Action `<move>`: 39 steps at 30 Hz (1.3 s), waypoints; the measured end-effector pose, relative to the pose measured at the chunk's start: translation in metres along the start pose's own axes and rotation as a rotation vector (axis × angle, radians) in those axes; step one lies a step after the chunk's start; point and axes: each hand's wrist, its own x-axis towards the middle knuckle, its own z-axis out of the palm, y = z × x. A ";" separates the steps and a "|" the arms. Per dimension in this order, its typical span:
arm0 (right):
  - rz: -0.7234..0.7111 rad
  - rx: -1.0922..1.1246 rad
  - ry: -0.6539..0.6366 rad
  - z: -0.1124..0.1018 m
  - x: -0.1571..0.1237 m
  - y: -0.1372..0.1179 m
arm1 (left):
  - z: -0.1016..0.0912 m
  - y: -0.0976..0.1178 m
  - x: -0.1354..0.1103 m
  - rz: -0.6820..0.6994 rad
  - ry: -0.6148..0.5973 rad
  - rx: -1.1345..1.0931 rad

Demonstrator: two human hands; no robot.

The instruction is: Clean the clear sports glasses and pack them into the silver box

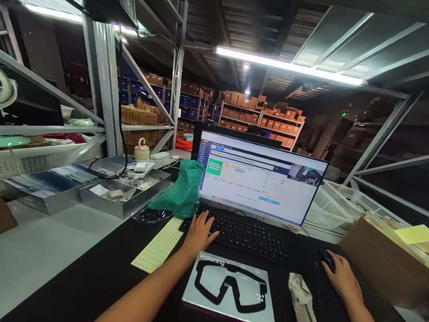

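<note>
From my remote seat I see the left hand (198,233) lying flat on the left end of the black keyboard (254,237), fingers spread and open on the keys, gripping nothing. The right hand (342,278) is curled loosely over a black mouse (327,260) on the dark desk mat, to the right of the keyboard, palm cupping it.

Just in front of the keyboard, between the two forearms, lies a grey box (231,293) printed "Wakening" above a black outline of goggles. A pale cloth pouch (303,300) sits just beside it, near the right wrist.

The monitor (259,179) stands behind the keyboard with a web form open (its text is too small for me to read). A crumpled green bag (181,190) leans at its left edge, and a yellow sheet of small stickers (158,246) lies left of the left hand. A cardboard box (383,268) sits right of the mouse.
</note>
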 end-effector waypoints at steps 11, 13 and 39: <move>-0.018 -0.040 -0.058 -0.005 -0.006 -0.010 | -0.002 0.006 -0.002 0.002 -0.017 0.092; -0.021 -0.068 -0.067 -0.003 -0.006 -0.007 | -0.002 0.006 -0.002 0.000 -0.022 0.125; -0.058 -0.053 0.127 -0.034 -0.002 -0.043 | -0.001 0.007 -0.002 0.028 -0.062 0.252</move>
